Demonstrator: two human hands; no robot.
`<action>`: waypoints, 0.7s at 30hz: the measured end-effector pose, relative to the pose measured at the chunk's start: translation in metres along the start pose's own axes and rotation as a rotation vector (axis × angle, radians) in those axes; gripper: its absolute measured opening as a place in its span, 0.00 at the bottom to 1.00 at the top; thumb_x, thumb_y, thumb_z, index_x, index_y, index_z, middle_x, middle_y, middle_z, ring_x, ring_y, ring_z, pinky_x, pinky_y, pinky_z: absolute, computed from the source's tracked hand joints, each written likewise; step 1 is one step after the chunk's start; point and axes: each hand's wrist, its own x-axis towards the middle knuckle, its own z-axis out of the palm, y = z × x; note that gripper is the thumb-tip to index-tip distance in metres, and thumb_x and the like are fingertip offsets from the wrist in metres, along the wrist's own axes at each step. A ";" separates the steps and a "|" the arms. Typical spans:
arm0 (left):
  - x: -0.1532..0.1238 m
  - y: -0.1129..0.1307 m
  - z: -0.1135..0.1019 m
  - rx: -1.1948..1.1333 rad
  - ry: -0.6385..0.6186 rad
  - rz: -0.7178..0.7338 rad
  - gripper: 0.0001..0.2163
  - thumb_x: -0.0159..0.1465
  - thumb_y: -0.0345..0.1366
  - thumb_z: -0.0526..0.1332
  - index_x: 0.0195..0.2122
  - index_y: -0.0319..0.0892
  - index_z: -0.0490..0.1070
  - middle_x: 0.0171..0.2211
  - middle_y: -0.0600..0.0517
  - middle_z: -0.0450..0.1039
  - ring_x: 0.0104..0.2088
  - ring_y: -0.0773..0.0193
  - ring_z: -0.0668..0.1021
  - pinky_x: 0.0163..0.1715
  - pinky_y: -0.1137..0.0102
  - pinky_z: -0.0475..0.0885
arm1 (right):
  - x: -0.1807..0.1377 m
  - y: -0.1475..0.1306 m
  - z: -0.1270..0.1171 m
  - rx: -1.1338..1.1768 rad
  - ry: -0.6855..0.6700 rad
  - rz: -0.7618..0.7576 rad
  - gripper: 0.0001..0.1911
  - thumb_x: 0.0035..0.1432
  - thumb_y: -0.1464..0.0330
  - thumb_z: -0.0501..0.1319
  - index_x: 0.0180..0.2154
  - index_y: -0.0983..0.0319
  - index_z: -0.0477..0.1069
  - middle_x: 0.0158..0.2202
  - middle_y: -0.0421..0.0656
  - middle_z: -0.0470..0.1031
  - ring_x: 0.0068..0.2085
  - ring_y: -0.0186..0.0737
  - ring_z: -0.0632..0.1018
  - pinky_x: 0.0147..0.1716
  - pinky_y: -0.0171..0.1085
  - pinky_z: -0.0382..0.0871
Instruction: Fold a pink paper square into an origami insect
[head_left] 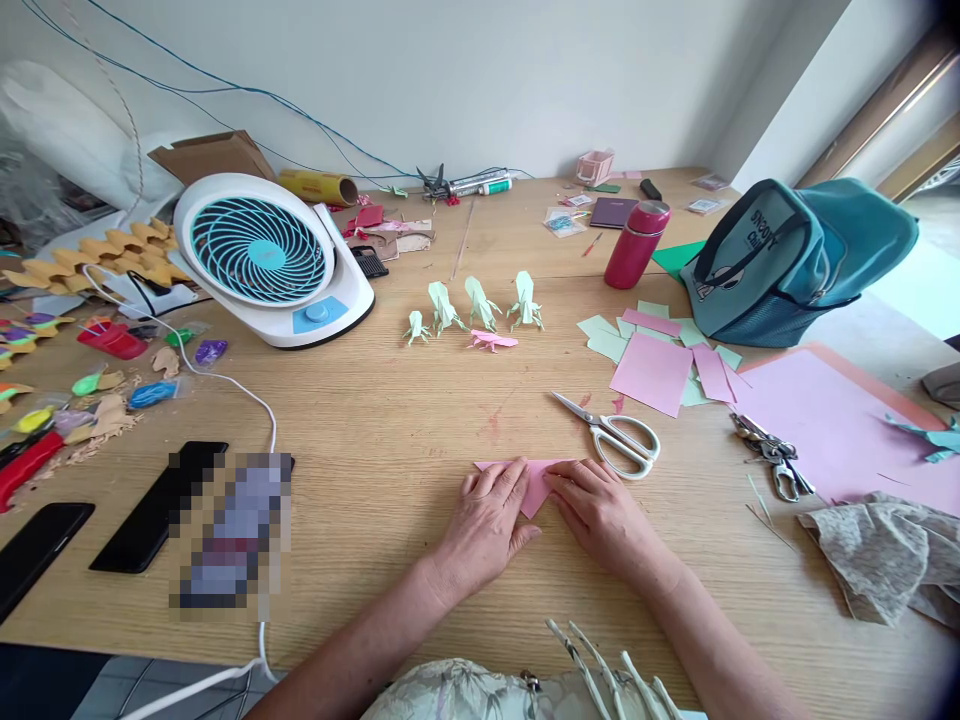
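both hands, left hand (487, 520) and right hand (600, 512), flat with no grip on pink folded paper (534, 482), long axis left-right, tip toward person

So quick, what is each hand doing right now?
Left hand: open, fingers flat, pressing down on the pink paper.
Right hand: open, fingertips pressing the same pink paper's right side.

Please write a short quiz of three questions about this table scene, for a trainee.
1. True or false: both hands press on the pink paper.
2. Which lies nearest the right hand? A) fan B) scissors C) red bottle
3. What colour is the small folded figure in front of the green paper figures?

Key: 1 true; 2 B; 3 pink. The left hand also rests on the paper.
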 end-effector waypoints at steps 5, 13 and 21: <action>0.006 0.004 -0.001 0.010 0.040 -0.042 0.24 0.70 0.44 0.58 0.63 0.38 0.63 0.64 0.44 0.65 0.58 0.50 0.68 0.53 0.55 0.64 | 0.001 -0.001 0.000 -0.008 0.010 0.014 0.09 0.68 0.74 0.55 0.44 0.64 0.74 0.46 0.51 0.77 0.43 0.48 0.75 0.45 0.48 0.69; 0.009 0.005 -0.004 -0.032 0.111 -0.087 0.17 0.70 0.41 0.58 0.58 0.43 0.69 0.62 0.49 0.69 0.55 0.52 0.70 0.51 0.55 0.64 | 0.001 -0.006 -0.004 -0.055 -0.060 -0.005 0.13 0.67 0.74 0.55 0.48 0.63 0.75 0.46 0.52 0.75 0.43 0.47 0.73 0.44 0.46 0.68; 0.008 0.005 -0.001 0.001 0.090 -0.104 0.22 0.69 0.39 0.59 0.63 0.41 0.64 0.64 0.48 0.66 0.57 0.51 0.68 0.51 0.55 0.65 | 0.001 -0.014 -0.009 -0.092 -0.174 -0.001 0.14 0.65 0.73 0.57 0.50 0.58 0.75 0.51 0.52 0.74 0.43 0.48 0.72 0.45 0.46 0.68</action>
